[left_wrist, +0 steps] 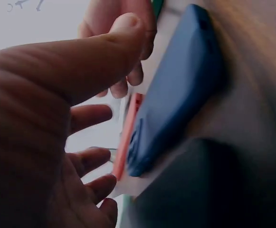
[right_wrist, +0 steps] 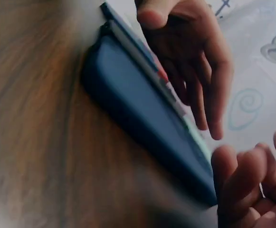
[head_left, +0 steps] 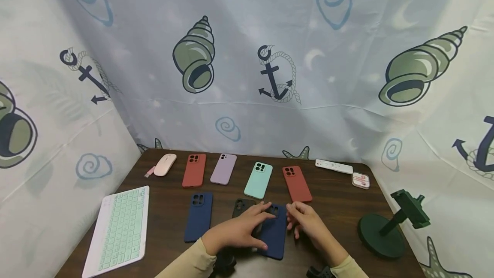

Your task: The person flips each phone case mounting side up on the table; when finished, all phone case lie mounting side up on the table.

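Note:
A navy phone case (head_left: 275, 239) lies back side up near the front of the table, its camera holes at the far end. My left hand (head_left: 247, 226) hovers across its left part, thumb and fingers spread, holding nothing. Under that hand a black phone case (head_left: 240, 206) is partly hidden. At the navy case's right edge is my right hand (head_left: 308, 222), fingers loosely bent with nothing in them. In the left wrist view the navy case (left_wrist: 180, 71) lies beyond the left thumb. The right wrist view shows the case (right_wrist: 138, 109) beside the right fingers (right_wrist: 247, 175).
Another navy case (head_left: 198, 218) lies left of the hands. Behind stand red (head_left: 194, 170), lilac (head_left: 223, 169), mint (head_left: 258, 181) and second red (head_left: 297, 184) cases. A keyboard (head_left: 144, 222), mouse (head_left: 165, 164), remote (head_left: 333, 166), small box (head_left: 360, 180) and green stand (head_left: 382, 237) surround them.

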Demonstrator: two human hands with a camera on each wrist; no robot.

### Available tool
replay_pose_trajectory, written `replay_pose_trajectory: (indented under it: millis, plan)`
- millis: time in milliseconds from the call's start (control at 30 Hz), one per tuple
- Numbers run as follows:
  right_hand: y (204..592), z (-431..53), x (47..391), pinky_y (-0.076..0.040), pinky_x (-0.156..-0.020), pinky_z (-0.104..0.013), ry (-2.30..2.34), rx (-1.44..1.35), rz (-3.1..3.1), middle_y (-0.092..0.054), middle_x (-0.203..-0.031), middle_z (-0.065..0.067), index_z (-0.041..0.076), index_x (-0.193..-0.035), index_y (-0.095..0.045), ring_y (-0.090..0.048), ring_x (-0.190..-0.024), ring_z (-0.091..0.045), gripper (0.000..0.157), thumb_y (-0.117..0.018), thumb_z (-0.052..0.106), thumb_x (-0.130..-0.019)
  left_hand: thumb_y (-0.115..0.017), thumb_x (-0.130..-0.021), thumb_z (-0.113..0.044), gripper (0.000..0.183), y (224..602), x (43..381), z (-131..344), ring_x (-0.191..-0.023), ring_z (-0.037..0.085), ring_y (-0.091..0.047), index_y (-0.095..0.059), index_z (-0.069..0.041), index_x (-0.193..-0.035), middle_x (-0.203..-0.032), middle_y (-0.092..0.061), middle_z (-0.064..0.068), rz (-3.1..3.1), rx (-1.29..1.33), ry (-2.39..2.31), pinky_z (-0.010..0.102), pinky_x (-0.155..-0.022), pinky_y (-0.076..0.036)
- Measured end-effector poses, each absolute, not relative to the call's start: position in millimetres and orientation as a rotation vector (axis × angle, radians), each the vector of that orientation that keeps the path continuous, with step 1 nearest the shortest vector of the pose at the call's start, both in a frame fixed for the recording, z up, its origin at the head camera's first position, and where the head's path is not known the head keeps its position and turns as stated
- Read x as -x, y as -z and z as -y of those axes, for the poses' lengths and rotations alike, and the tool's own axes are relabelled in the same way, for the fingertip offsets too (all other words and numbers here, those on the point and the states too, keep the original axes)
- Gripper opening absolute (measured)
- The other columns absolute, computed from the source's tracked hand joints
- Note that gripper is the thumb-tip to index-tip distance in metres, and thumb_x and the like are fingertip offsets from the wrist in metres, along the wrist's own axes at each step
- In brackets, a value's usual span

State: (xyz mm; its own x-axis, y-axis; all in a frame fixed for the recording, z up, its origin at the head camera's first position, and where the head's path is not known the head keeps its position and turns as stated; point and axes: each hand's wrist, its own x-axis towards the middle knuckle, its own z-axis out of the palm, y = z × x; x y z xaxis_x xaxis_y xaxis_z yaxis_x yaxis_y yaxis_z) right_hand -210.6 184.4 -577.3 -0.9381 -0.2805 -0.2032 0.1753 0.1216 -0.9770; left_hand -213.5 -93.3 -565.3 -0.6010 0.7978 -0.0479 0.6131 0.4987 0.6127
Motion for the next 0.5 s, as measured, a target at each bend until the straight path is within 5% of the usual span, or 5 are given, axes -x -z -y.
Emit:
replay_pose_trajectory:
  millis: [133,500]
  plan:
    - [591,-185,210,-0.048,-0.042,-0.028,1.820,0.097,-2.008,-0.064,-0.088,-0.013,-0.006,-0.098,-0.056,-0.068,-0.065,-0.021,0.054,-0.055,0.048,-0.102,-0.072,-0.086,-0.060,0.082,577,210,92,-0.159,0.031,-0.010,-0.035,-0.034,-0.155,-0.172,-0.007,0.004,-2.420,-1.181,-0.759,0.057,-0.119,-0.030]
    - [602,-176,208,-0.056,-0.048,-0.048,1.833,0.000,-2.169,-0.061,-0.091,-0.015,0.004,-0.136,-0.044,-0.067,-0.055,-0.025,0.045,-0.060,0.030,-0.103,-0.074,-0.085,-0.058,0.087,588,208,89,-0.157,0.033,-0.016,-0.032,-0.033,-0.158,-0.172,-0.007,0.003,-2.455,-1.200,-0.783,0.061,-0.119,-0.026]
